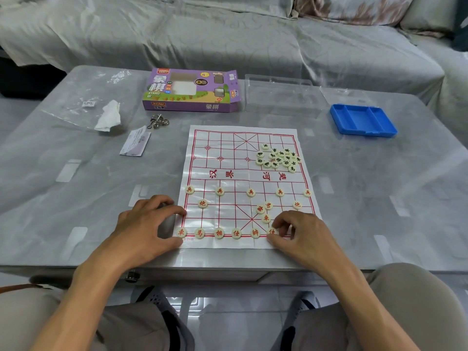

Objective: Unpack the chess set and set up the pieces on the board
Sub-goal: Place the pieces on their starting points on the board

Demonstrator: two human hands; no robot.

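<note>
A white paper board (228, 160) with a red grid lies on the table. Red-lettered round pieces stand along its near row (219, 233) and on the soldier row (250, 192); three loose red pieces (264, 210) sit right of centre. A heap of black-lettered pieces (278, 158) lies on the far right of the board. My left hand (149, 224) rests at the board's near left corner, fingers curled on the paper edge. My right hand (301, 234) pinches a red piece (272, 231) on the near row.
The purple chess box (190, 91) lies open beyond the board, with a clear plastic lid (281, 95) and a blue tray (363, 120) to its right. A tissue (107, 116), metal rings (158, 122) and a leaflet (135, 144) lie at the left. A sofa stands behind the table.
</note>
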